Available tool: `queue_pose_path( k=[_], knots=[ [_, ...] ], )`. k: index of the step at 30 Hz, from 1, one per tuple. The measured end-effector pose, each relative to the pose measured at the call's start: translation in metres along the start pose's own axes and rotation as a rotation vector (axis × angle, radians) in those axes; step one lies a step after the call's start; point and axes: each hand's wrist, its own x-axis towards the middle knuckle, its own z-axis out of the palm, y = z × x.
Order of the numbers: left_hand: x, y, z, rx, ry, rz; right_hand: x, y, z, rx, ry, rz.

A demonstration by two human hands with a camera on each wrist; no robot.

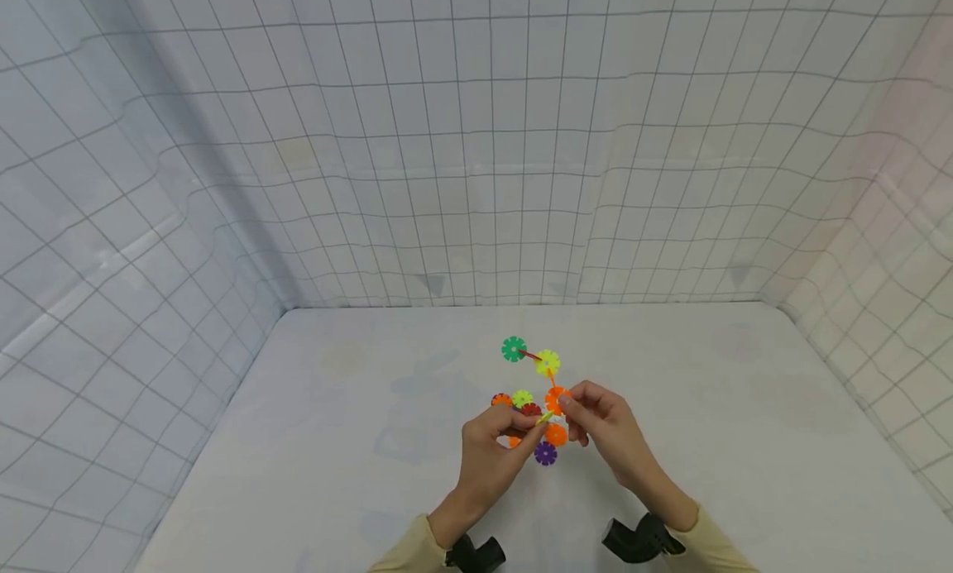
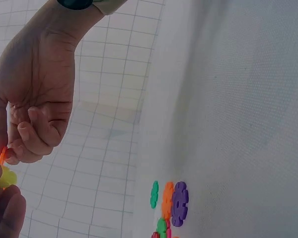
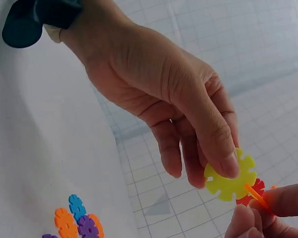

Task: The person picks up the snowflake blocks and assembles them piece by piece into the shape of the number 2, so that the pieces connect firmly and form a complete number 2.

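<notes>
Notched plastic snowflake discs are being handled in the head view. My left hand point(image 1: 495, 453) pinches a yellow snowflake disc point(image 1: 546, 418), seen edge-on. To its right, my right hand point(image 1: 614, 436) pinches an orange snowflake disc point(image 1: 557, 400) between thumb and fingers. In the right wrist view, the yellow disc point(image 3: 228, 178) faces the camera and an orange disc's edge meets its rim; whether they are slotted together I cannot tell. Beyond the hands a row with a yellow disc point(image 1: 547, 363), a red disc point(image 1: 530, 355) and a green disc point(image 1: 514, 349) appears linked to the orange one.
Several loose discs lie on the white table point(image 1: 313, 441) beneath and between the hands, among them a purple disc point(image 1: 546, 453), an orange disc point(image 1: 555, 434) and a yellow-green disc point(image 1: 522, 398). The left hand partly covers this group. Grid-patterned white sheets point(image 1: 476, 143) enclose the table's back and sides.
</notes>
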Motion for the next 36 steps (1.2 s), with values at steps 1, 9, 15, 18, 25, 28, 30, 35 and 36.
queue_pose_path(
  k=[1,9,15,18,25,28,30,35,36],
  knots=[
    [-0.0005,-0.0003,0.0001,0.008,0.0,0.004,-0.0001,0.0006,-0.0006,-0.025,-0.012,-0.017],
    [-0.0048,-0.0019,0.0014,-0.002,0.007,0.012,0.0,0.0044,-0.0028,-0.088,-0.071,-0.106],
    [-0.0067,-0.0009,0.0019,-0.023,0.022,0.019,0.0009,0.0067,-0.0016,-0.053,-0.107,-0.13],
    [-0.0061,-0.0001,0.0026,-0.035,0.028,0.026,0.0014,0.0078,-0.0017,-0.034,-0.123,-0.147],
    [-0.0044,0.002,0.0032,-0.037,0.03,0.034,0.0017,0.0071,-0.0037,-0.037,-0.155,-0.139],
    [-0.0034,0.0034,0.0026,-0.037,0.034,0.041,0.0017,0.0056,-0.0041,-0.024,-0.165,-0.126],
    [-0.0028,0.0038,0.0023,-0.039,0.037,0.046,0.0012,0.0045,-0.0038,-0.01,-0.166,-0.126],
    [-0.003,0.0032,0.0035,-0.039,0.063,0.041,-0.0007,0.0034,-0.0004,0.017,-0.145,-0.137],
    [-0.0033,0.003,0.004,-0.037,0.069,0.04,-0.001,0.0035,0.0006,0.019,-0.135,-0.136]
  ],
)
